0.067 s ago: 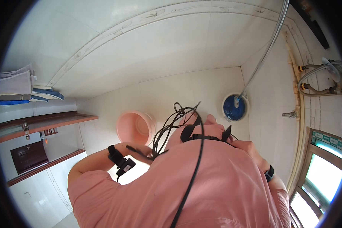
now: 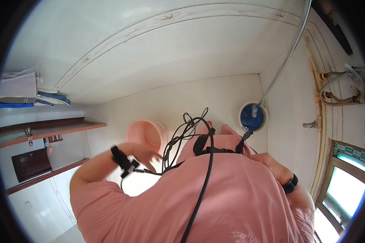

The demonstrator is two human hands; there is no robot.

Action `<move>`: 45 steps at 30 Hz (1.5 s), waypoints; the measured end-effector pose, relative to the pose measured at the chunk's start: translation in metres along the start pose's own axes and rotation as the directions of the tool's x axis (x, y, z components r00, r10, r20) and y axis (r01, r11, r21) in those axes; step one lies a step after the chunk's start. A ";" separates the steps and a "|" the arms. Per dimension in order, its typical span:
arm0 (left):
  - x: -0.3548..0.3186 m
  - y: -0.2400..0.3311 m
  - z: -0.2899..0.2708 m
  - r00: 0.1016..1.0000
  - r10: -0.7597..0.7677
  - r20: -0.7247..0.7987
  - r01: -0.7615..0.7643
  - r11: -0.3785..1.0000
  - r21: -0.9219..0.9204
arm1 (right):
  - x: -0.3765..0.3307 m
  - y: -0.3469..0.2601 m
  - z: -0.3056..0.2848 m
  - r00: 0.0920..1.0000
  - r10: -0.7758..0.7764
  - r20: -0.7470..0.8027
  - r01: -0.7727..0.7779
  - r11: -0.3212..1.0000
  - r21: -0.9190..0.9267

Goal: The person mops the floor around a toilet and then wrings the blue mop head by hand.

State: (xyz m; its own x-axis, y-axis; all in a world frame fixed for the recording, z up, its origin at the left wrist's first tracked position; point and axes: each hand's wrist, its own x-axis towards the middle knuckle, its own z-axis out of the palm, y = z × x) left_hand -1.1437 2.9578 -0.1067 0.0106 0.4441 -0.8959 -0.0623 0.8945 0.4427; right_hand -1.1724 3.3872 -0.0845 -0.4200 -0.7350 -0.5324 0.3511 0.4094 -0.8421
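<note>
My left hand (image 2: 147, 154) is beside my waist, fingers apart and slightly blurred, holding nothing I can see. Close to it hangs a loosely looped bundle of black cables (image 2: 178, 139). A black strap with a small dark device (image 2: 125, 165) sits on my left wrist. At the right of my waist, my right hand (image 2: 264, 158) is curled against the pink shirt (image 2: 231, 190); its fingertips and anything in them are hidden. A black waist strap (image 2: 221, 150) with a buckle crosses my front. One black cable (image 2: 202, 194) runs down over the shirt.
A pink bucket (image 2: 134, 133) stands on the floor at left. Toward the far right is a white-rimmed bucket (image 2: 242, 108) with a blue inside, a clear hose (image 2: 286, 60) leading into it. A tap (image 2: 310, 125) and pipes line the right wall; folded towels (image 2: 18, 91) are at left.
My left hand has opened its fingers and come away from a dark cable or strap end, which now hangs lower. My right hand stays at the waist.
</note>
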 end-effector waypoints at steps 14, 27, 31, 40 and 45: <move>-0.052 0.106 -0.164 0.705 0.282 -0.651 -0.253 0.957 0.142 | -0.094 0.039 0.026 0.998 0.045 0.041 -0.036 0.978 -0.207; -0.021 0.204 -0.239 0.412 0.439 -0.799 -0.682 0.730 0.049 | -0.024 -0.102 -0.094 0.839 -0.187 -0.510 0.060 0.965 -0.255; -0.045 0.249 -0.258 0.201 0.478 -0.855 -0.880 0.471 0.056 | 0.038 -0.135 -0.064 0.915 -0.339 -0.218 0.305 0.936 -0.177; -0.131 0.289 -0.276 -0.216 0.459 -0.862 -0.903 0.243 0.355 | 0.101 -0.164 0.041 0.762 -0.482 0.432 0.588 0.794 -0.152; -0.129 0.273 -0.284 -0.286 0.501 -0.817 -0.868 0.225 0.442 | 0.082 -0.165 0.025 0.815 -0.444 0.374 0.462 0.886 0.045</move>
State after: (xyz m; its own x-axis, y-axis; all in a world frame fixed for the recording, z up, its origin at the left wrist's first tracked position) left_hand -1.4460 3.1304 0.1191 -0.8494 0.2799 0.4474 0.4176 -0.1619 0.8941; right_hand -1.2439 3.2456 0.0130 -0.1852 -0.9823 -0.0278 0.1550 -0.0012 -0.9879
